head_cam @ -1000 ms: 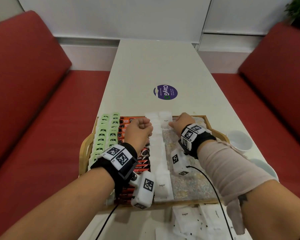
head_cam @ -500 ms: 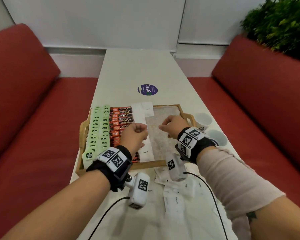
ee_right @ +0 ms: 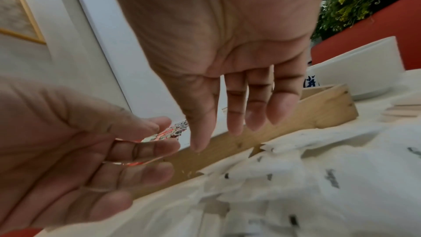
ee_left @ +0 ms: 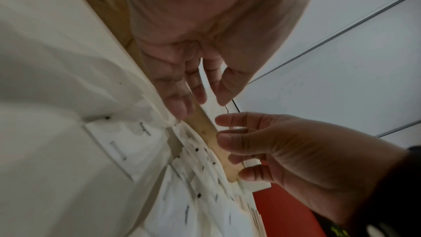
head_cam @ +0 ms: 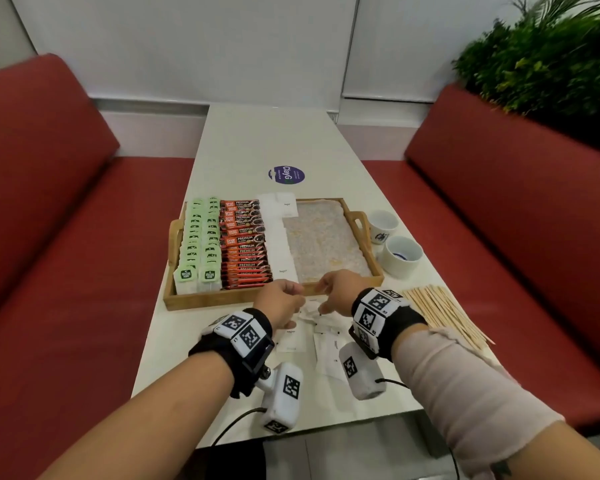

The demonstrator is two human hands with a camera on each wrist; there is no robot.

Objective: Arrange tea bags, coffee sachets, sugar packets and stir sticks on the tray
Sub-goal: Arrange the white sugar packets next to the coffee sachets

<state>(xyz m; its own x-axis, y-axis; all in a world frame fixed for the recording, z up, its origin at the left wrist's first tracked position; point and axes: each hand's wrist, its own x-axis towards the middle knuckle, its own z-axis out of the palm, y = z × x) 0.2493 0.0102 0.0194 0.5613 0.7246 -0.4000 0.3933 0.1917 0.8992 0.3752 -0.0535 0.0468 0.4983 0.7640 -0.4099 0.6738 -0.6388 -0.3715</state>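
A wooden tray [head_cam: 205, 301] holds rows of green tea bags [head_cam: 198, 244], orange coffee sachets [head_cam: 245, 244] and a column of white sugar packets [head_cam: 281, 244]; its right part is bare. Loose sugar packets [head_cam: 326, 341] lie on the table in front of the tray. My left hand [head_cam: 284, 303] hovers over this pile with loosely bent fingers [ee_left: 180, 109] touching a packet's edge. My right hand [head_cam: 340, 292] hangs beside it with straight fingers [ee_right: 257, 122] pointing down and holds nothing. Wooden stir sticks [head_cam: 444, 313] lie on the table to the right.
Two white cups [head_cam: 402, 254] stand right of the tray. A purple sticker [head_cam: 286, 174] marks the table beyond it. Red sofas [head_cam: 49, 237] flank the table, and a green plant [head_cam: 541, 64] rises behind the right one.
Both hands have drawn back from over the tray's sugar column to the loose packets in front of the tray. The head view has pulled back and tilted up.
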